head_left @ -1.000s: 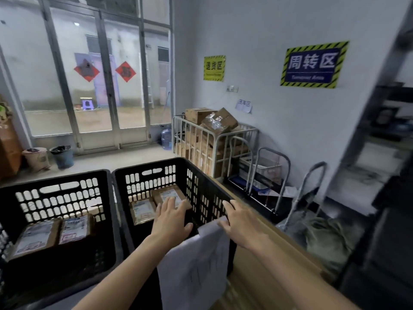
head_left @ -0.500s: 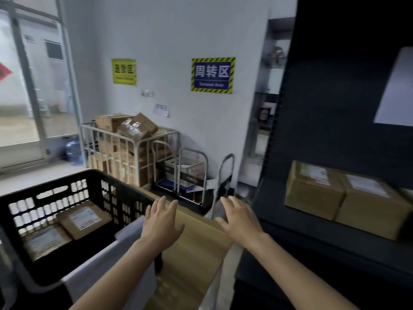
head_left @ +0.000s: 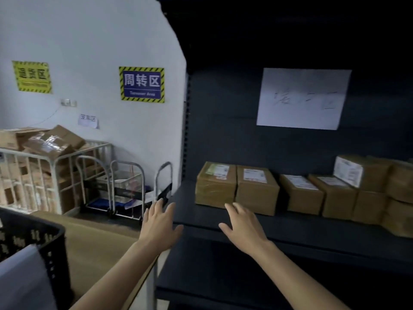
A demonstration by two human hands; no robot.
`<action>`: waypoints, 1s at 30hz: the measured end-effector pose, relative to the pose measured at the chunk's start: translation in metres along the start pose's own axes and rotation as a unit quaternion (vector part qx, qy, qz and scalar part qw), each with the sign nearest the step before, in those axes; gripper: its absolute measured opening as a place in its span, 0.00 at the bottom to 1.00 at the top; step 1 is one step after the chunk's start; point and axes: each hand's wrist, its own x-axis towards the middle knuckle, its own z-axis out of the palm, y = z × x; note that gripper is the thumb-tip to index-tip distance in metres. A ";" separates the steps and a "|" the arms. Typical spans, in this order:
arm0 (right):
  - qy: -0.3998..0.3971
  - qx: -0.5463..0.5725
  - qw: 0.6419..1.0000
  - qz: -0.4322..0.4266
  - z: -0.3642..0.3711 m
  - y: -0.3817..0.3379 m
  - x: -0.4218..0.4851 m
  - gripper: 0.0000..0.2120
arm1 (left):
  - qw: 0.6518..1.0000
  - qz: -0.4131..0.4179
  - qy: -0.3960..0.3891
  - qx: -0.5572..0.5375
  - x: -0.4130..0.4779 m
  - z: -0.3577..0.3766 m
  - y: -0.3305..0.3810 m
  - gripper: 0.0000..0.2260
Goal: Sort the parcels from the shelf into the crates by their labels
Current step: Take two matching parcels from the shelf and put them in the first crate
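Several brown cardboard parcels with white labels stand in a row on the dark shelf (head_left: 290, 229). The leftmost parcel (head_left: 215, 186) and the parcel beside it (head_left: 257, 191) are closest to me. My right hand (head_left: 242, 224) is open with fingers spread, just in front of these two parcels and apart from them. Over the shelf's left front corner hovers my left hand (head_left: 159, 227), open and holding nothing. A corner of a black crate (head_left: 33, 238) with a white sheet on its wall shows at the lower left.
A white paper sign (head_left: 302, 98) hangs on the shelf's back panel. Left of the shelf stand a metal hand trolley (head_left: 125, 189) and a wire cage (head_left: 44, 173) full of cardboard boxes against the wall. A brown tabletop (head_left: 96, 249) lies under the crate.
My view has swung right, from the crates to the shelf. Both empty hands have moved from above the crate rim toward the parcels on the shelf.
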 end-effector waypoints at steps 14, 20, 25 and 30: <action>0.011 0.025 0.999 0.045 -0.047 0.192 -0.016 0.29 | 0.998 -0.005 0.009 -0.058 0.038 0.041 0.185 0.22; 0.021 0.033 0.999 0.036 -0.053 0.227 -0.002 0.28 | 0.999 -0.016 0.016 -0.047 0.062 0.044 0.216 0.22; 0.027 0.042 0.998 0.031 -0.054 0.233 0.013 0.28 | 0.999 -0.001 0.027 -0.027 0.082 0.047 0.228 0.21; 0.026 0.046 0.998 0.037 -0.053 0.234 0.028 0.29 | 0.999 0.009 0.041 -0.025 0.105 0.053 0.228 0.18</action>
